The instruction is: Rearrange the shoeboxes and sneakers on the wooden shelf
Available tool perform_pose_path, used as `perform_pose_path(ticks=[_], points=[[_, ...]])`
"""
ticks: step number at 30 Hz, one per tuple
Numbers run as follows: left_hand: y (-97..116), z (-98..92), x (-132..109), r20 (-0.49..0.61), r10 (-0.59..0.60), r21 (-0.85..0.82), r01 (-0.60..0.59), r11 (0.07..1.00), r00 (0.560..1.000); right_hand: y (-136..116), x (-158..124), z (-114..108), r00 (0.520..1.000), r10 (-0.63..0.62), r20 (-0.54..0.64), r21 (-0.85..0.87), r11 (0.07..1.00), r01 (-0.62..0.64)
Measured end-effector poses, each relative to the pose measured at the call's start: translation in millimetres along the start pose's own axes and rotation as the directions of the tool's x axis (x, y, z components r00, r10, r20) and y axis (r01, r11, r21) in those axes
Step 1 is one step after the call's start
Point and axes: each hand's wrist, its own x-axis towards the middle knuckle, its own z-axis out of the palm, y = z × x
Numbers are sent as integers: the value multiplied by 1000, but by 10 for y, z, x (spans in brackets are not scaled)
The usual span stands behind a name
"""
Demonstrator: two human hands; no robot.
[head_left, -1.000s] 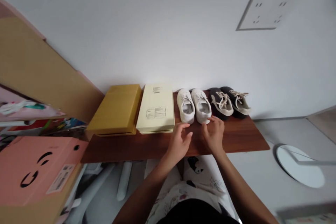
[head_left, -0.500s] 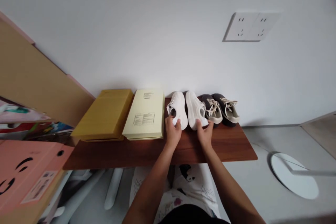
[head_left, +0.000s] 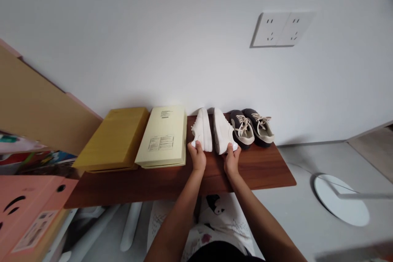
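Observation:
Two white sneakers (head_left: pixel 203 127) are tipped on their sides in the middle of the narrow brown wooden table (head_left: pixel 208 180), soles facing each other. My left hand (head_left: pixel 197 157) pinches the heel of the left white sneaker. By its heel, the right white sneaker (head_left: pixel 222 131) is gripped in my right hand (head_left: pixel 231 161). Close to its right stands a pair of dark sneakers (head_left: pixel 242 129) with beige laces and pale linings, toes toward the wall. A cream shoebox (head_left: pixel 164 135) lies shut left of the white pair.
Beside the cream box lies a mustard-yellow box (head_left: pixel 115 139). A pink box (head_left: pixel 30 208) stands at the lower left, near a tan panel (head_left: pixel 39 102). Behind the table rises a wall with a double socket (head_left: pixel 281 28). A round white base (head_left: pixel 340 200) rests on the floor at right.
Both hands have rolled the white sneakers further onto their sides, turning their soles toward each other. The whole view has shifted slightly.

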Motion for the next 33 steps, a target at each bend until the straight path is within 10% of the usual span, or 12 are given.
perform_pose_path(ticks=[11,15,20,24,28,33], points=[[71,-205,-539,-21,167,187,-160,969,986,-38,-285,-450,999,38,35,-67,997,-35],[200,-204,-880,103,309,118,-320,940,945,-245,-93,-924,975,-215,-54,-292,937,190],[706,507,-877,534,450,-17,-523,852,716,-762,589,-1189,782,-611,124,-704,501,504],[1020,1220,-723,750,251,264,-624,736,612,-922,1037,-1076,799,-541,264,-786,359,503],[1069,1477,-657,767,123,437,-653,618,630,-898,1235,-1067,822,-500,273,-763,408,502],[1016,1348,-597,626,227,322,-513,796,746,-920,1318,-1238,829,-557,44,-668,601,439]])
